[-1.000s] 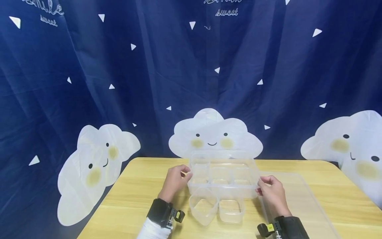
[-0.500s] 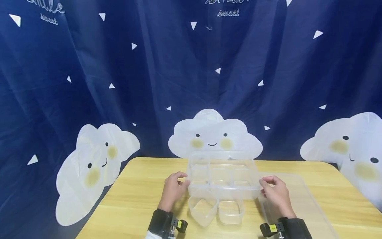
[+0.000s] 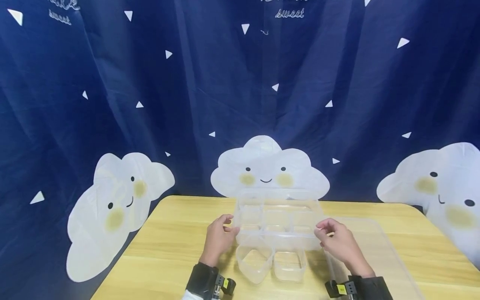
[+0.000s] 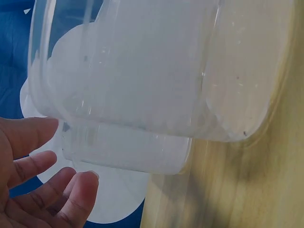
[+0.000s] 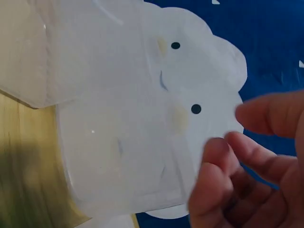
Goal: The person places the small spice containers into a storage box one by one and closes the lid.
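Observation:
A clear plastic box (image 3: 277,241) stands near the back of the table, with several small clear containers (image 3: 277,216) inside it. Beside its left end is my left hand (image 3: 219,239), thumb and fingers spread and relaxed; in the left wrist view this hand (image 4: 52,175) has nothing between its fingers. My right hand (image 3: 340,243) hovers by the box's front right corner, fingers loosely bent. No thing is held by the right hand (image 5: 251,161) in the right wrist view. In front of the box sit a pointed container (image 3: 255,266) and a squarish container (image 3: 290,268).
A flat translucent sheet, like a lid (image 3: 371,250), lies on the wooden table (image 3: 157,250) to the right. Behind the table hangs a blue curtain (image 3: 225,83) printed with white clouds.
Both hands have come away from the box's ends. My left hand has shifted slightly left; my right hand first drew right, then moved back left over the box's front right corner.

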The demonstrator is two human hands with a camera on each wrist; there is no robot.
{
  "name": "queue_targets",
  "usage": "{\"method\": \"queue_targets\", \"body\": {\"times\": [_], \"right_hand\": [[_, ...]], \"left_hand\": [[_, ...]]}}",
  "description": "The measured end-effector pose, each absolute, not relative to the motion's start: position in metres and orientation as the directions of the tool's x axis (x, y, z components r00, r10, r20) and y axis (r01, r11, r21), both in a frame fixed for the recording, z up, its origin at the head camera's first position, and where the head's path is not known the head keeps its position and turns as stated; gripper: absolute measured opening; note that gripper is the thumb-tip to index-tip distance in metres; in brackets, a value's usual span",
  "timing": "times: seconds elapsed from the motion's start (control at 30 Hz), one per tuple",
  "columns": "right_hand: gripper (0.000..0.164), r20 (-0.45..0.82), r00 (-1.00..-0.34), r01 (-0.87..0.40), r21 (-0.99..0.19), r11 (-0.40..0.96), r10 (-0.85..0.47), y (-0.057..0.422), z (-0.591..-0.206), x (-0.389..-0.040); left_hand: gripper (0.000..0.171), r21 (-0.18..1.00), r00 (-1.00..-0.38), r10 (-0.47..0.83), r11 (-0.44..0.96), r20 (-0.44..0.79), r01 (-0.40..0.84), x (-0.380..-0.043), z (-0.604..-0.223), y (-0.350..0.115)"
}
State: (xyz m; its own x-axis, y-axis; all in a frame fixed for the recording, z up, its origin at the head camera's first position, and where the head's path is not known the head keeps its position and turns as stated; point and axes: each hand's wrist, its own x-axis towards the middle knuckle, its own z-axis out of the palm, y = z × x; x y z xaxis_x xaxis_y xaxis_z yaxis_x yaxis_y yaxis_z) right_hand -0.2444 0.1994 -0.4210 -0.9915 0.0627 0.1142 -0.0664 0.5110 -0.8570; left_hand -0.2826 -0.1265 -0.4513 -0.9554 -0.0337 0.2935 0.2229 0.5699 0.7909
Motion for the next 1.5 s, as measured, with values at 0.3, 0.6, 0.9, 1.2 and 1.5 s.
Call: {"method": "queue_targets", "body": {"times": [0.3, 0.6, 0.9, 1.2, 1.5], "right_hand": [[0.012, 0.154, -0.974, -0.222, -0.784, 0.580, -0.165, 0.191, -0.419, -0.240], [0.020, 0.131, -0.914, -0.356, -0.712, 0.605, -0.384, 0.186, -0.425, -0.237], [0.024, 0.110, -0.899, -0.379, -0.678, 0.630, -0.423, 0.179, -0.430, -0.236], [0.019, 0.072, -0.911, -0.336, -0.704, 0.626, -0.407, 0.178, -0.433, -0.237], [0.018, 0.086, -0.911, -0.342, -0.704, 0.622, -0.403, 0.181, -0.433, -0.238]], "left_hand": [[0.037, 0.776, -0.953, -0.025, 0.587, 0.303, 0.232, -0.282, -0.453, -0.126], [0.029, 0.772, -0.953, -0.009, 0.588, 0.304, 0.241, -0.282, -0.455, -0.123], [0.026, 0.754, -0.948, -0.003, 0.606, 0.319, 0.252, -0.280, -0.456, -0.123], [0.026, 0.752, -0.948, -0.004, 0.609, 0.320, 0.251, -0.280, -0.455, -0.123], [0.024, 0.754, -0.945, -0.010, 0.605, 0.327, 0.255, -0.281, -0.457, -0.123]]}}
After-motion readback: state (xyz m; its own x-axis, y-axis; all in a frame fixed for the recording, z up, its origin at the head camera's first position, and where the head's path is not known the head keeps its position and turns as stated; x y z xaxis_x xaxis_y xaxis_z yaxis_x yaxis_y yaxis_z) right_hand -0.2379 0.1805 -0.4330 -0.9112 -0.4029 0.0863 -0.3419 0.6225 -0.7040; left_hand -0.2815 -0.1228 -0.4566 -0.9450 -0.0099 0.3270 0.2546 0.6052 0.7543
